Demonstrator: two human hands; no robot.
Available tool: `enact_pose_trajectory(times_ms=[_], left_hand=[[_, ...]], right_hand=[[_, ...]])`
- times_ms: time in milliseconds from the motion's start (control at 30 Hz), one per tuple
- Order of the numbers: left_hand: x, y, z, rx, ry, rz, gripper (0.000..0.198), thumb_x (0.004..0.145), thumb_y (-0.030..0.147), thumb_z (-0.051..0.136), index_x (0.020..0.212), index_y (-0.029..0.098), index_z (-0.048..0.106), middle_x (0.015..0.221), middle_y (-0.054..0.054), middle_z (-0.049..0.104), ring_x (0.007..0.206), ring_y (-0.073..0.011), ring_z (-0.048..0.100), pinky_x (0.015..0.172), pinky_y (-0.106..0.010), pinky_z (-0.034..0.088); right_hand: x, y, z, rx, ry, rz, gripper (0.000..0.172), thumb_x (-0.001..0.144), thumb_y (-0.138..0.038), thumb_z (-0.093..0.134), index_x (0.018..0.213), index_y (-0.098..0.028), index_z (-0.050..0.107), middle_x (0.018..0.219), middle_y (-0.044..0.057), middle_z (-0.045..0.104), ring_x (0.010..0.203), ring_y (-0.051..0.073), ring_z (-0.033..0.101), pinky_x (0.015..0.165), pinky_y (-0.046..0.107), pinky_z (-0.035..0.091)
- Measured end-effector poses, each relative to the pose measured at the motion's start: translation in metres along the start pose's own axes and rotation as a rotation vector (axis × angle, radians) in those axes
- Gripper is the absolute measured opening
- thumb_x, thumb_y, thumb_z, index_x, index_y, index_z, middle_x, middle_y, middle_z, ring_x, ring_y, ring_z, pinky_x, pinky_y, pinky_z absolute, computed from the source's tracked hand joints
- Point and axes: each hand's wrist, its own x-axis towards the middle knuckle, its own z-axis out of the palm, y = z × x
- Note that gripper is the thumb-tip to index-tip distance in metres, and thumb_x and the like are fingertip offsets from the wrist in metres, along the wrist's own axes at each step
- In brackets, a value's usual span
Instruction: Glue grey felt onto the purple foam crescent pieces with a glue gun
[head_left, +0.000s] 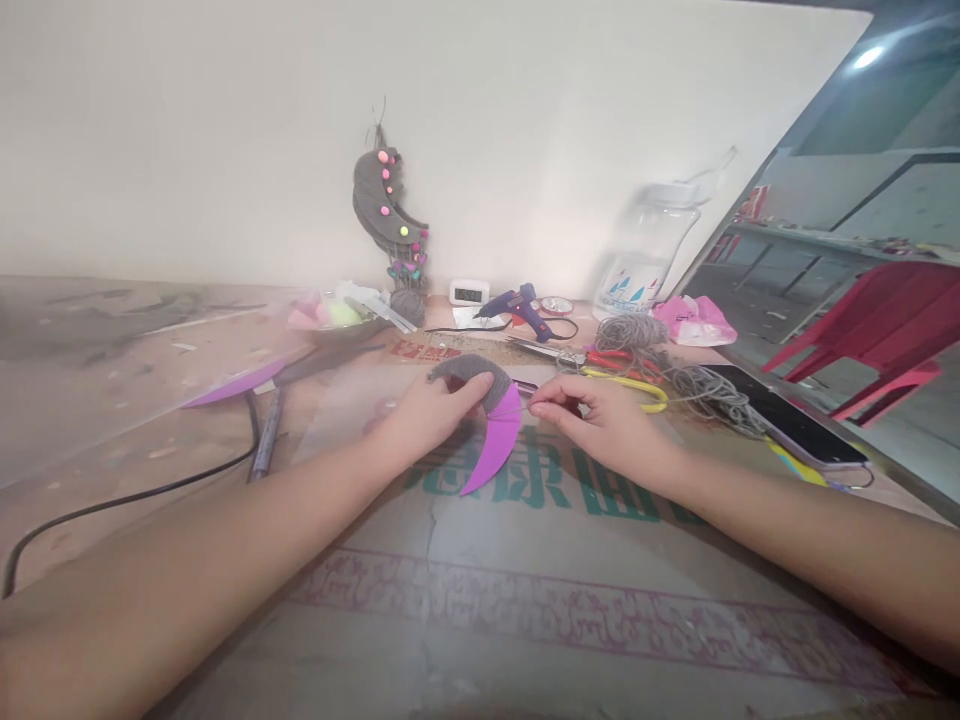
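A purple crescent moon cutout (pixel 498 447) stands over the table, its upper part wound with grey yarn (pixel 471 371) and its lower tip bare. My left hand (pixel 435 412) grips the wrapped part, thumb on the front and the other fingers hidden behind. To its right, my right hand (pixel 592 415) pinches the grey yarn strand between thumb and fingertips. That strand runs taut from the crescent's edge to my fingers. A loose skein of grey yarn (pixel 716 395) lies beyond my right hand, next to red-handled scissors (pixel 622 362) and a yellow handle (pixel 652 397).
A purple glue gun (pixel 525 308), a small digital clock (pixel 469 292) and a clear bottle (pixel 645 250) stand along the wall. A finished-looking grey moon hanging (pixel 375 205) with coloured beads leans there. At right lies a phone (pixel 787 415); a black cable (pixel 150 490) crosses the left.
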Motion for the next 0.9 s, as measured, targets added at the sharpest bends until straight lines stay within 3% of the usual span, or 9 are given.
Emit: enact_pose_trajectory(times_ms=[267,633,900], left_hand=[[0.0,0.003,0.002,0.038,-0.024,0.013,0.037,0.08,0.045,0.044,0.054,0.02,0.053,0.052,0.001,0.055,0.055,-0.014,0.05,0.056,-0.024,0.038],[-0.001,0.001,0.0,-0.029,-0.044,0.016,0.041,0.078,0.052,0.044,0.056,0.02,0.057,0.057,0.001,0.06,0.051,-0.0121,0.048,0.052,-0.025,0.036],[-0.004,0.006,0.0,-0.023,-0.106,-0.081,0.044,0.074,0.059,0.048,0.055,0.02,0.057,0.055,0.001,0.06,0.047,-0.0124,0.048,0.045,-0.025,0.033]], right_hand=[[0.002,0.001,0.005,0.035,0.14,-0.034,0.015,0.084,-0.03,0.056,0.081,-0.018,0.064,0.07,0.001,0.063,0.057,0.01,0.049,0.053,0.023,0.037],[0.007,0.018,0.004,-0.061,0.069,-0.032,0.011,0.086,-0.024,0.053,0.085,-0.018,0.062,0.068,-0.001,0.049,0.061,0.011,0.044,0.056,0.024,0.035],[0.007,0.019,0.007,-0.018,0.062,-0.007,0.011,0.085,-0.025,0.053,0.085,-0.018,0.062,0.071,0.0,0.054,0.062,0.011,0.045,0.057,0.024,0.035]])
